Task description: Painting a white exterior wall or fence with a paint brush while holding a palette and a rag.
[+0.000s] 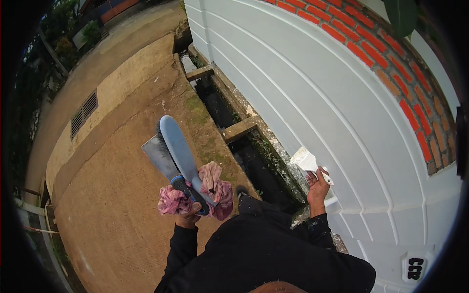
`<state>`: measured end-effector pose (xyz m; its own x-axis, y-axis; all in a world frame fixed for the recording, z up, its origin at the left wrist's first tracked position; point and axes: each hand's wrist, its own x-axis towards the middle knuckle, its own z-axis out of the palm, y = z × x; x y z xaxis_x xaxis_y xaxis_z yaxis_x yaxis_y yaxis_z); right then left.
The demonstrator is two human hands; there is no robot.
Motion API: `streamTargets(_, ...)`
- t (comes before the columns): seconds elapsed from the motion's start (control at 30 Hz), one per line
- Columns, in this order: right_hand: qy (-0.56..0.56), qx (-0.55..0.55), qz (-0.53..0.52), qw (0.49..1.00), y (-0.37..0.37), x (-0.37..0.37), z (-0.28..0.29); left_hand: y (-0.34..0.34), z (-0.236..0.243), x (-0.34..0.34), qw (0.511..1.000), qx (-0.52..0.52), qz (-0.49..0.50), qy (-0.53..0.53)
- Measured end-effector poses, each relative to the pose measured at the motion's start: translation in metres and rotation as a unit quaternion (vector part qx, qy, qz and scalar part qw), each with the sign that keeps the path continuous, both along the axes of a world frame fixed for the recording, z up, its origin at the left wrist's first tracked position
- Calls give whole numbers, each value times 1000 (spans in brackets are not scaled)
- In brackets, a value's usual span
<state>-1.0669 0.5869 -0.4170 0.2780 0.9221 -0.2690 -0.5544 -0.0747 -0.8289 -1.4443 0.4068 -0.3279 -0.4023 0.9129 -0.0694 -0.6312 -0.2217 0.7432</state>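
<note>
Grey wall looks coated, duller bricks perhaps unfinished, while the right hand grips a paintbrush, the left hand a scraper, blue brush and rag.

From my remote station I see two bare hands, both bent into a grip. Left hand: the fingers are largely hidden from me; the left wrist lies just behind them, and the left forearm runs back toward the torso. Right hand: the fingers curl inward, pointing away from the body; behind them I see the right wrist and right forearm. The left fingers stand well apart from the right.
</note>
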Motion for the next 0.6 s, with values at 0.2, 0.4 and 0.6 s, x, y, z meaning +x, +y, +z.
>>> streamTargets(0.2, 26, -21, -8, 999, 103, -92, -25, 91, -14, -72, 999, 2, -14, 29)
streamTargets(0.4, 43, -29, 39, 998, 214, -218, -11, 151, -4, -143, 997, -68, 25, -5)
streamTargets(0.6, 41, -12, 140, 989, 305, -325, 12, 191, 0, -206, 991, -93, 97, -20)
